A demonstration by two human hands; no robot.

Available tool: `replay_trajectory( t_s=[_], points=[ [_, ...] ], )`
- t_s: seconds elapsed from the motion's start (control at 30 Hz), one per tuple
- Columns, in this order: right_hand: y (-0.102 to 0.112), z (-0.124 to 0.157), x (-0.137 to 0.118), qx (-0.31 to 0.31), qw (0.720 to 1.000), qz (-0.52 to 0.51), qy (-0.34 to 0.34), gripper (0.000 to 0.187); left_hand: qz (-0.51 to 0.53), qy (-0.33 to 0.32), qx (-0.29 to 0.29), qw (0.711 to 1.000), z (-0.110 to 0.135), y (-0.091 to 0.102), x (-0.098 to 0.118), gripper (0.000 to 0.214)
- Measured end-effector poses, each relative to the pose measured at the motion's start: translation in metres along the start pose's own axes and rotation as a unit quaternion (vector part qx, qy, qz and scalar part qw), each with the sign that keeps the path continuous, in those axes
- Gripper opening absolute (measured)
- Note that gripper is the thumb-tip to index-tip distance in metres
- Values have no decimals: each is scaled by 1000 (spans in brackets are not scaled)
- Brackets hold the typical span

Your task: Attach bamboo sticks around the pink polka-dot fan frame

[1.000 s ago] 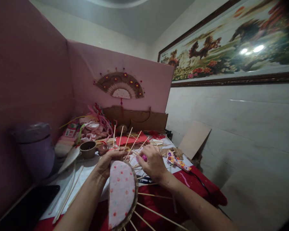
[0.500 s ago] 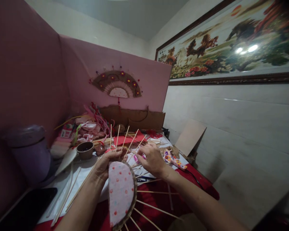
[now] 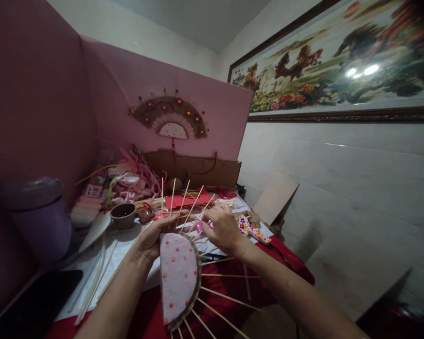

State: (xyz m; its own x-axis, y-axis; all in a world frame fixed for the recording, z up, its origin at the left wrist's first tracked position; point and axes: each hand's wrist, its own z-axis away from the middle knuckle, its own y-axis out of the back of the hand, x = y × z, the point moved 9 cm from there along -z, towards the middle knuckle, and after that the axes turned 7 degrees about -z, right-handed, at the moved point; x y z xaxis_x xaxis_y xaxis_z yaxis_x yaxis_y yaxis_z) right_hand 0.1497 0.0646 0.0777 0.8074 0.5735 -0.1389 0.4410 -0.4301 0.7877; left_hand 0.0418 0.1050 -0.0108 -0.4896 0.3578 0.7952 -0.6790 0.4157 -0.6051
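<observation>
My left hand [image 3: 154,235] grips the top edge of a half-round fan piece [image 3: 178,278] covered in pink dotted cloth, with thin bamboo sticks [image 3: 187,205] fanning out from its rim. My right hand [image 3: 222,229] is closed just to the right of it, fingers pinched among the upper sticks, with a small pink thing [image 3: 199,227] showing at the fingertips. More sticks [image 3: 226,301] spread from the lower rim over the red cloth.
A finished fan [image 3: 169,120] hangs on the pink partition. On the table lie a small brown bowl [image 3: 123,215], a purple lidded container [image 3: 35,219], a flower-patterned glue gun [image 3: 254,230], ribbons and scraps, loose sticks, a dark phone [image 3: 38,301] and cardboard [image 3: 198,170].
The view has shifted slightly; both hands and the fan piece have moved a little up and left. My right hand has closed in nearer the upper sticks.
</observation>
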Motion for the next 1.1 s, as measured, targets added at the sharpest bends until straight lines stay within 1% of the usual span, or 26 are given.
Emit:
replay_trajectory(
  t_s=[0.1,0.17,0.27,0.4,0.47,0.6,0.9,1.1],
  points=[
    [-1,0,2,-1,1000,6,-3,8,-6,16,-30,999,2,-6,-2,38],
    [-1,0,3,-3,1000,8,-5,8,-13,21,-38,999,3,-8,-2,42],
    [-1,1,4,-5,1000,12,-8,9,-21,19,-21,999,2,-7,-2,39],
    [0,1,3,1,1000,20,-5,9,-39,8,38,998,-1,4,-1,26],
    [2,1,2,11,1000,22,-5,9,-45,5,51,998,-1,7,-1,23],
    [5,0,0,25,999,26,-5,9,-41,10,45,998,0,5,-2,27],
    [3,1,-1,6,1000,25,-1,9,-36,9,32,999,1,2,-2,31],
    [0,0,0,-7,999,34,-1,10,-29,2,29,999,0,0,-1,41]
  ],
)
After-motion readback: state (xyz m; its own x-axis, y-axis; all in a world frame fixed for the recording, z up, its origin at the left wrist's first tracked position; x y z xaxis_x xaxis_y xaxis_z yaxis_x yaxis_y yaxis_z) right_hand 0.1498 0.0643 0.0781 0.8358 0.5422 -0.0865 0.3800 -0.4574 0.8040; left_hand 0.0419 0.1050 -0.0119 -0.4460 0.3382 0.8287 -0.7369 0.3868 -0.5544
